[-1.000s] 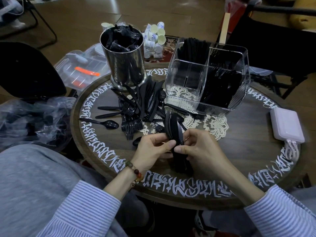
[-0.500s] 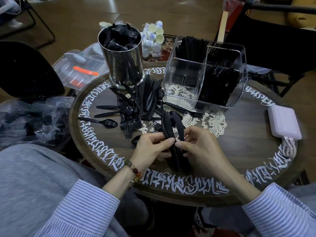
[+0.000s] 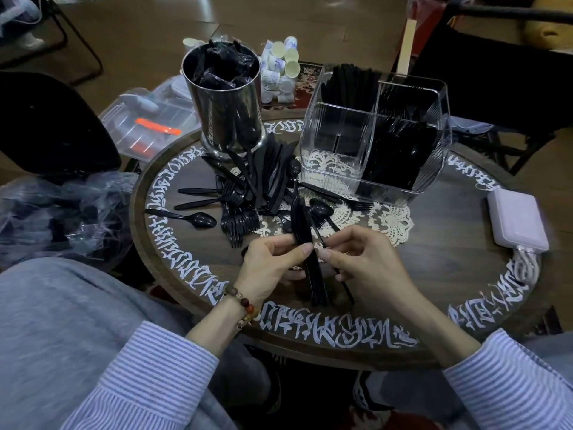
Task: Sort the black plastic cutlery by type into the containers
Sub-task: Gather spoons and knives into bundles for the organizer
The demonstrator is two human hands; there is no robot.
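Note:
My left hand [image 3: 273, 262] grips a bundle of black knives [image 3: 305, 243] held upright over the near part of the round table [image 3: 434, 274]. My right hand [image 3: 362, 262] pinches a thin black utensil [image 3: 322, 240] beside the bundle, its handle sticking out below the hand. A loose pile of black cutlery [image 3: 257, 187] lies behind them, with forks [image 3: 238, 225] and a lone spoon [image 3: 198, 219] to the left. The clear divided container [image 3: 375, 141] holds black cutlery in its back and right sections. A steel canister [image 3: 226, 103] stands at the back left, stuffed with black wrappers.
A lilac power bank [image 3: 516, 220] with a white cable lies at the right edge. Plastic bags [image 3: 55, 212] and a black chair [image 3: 46, 125] sit to the left. A clear box [image 3: 148, 125] and small white cups [image 3: 280, 69] are behind the table.
The bundle's tops have closed together into one tight stack. My right hand has shifted slightly right, separating one thin piece from the bundle.

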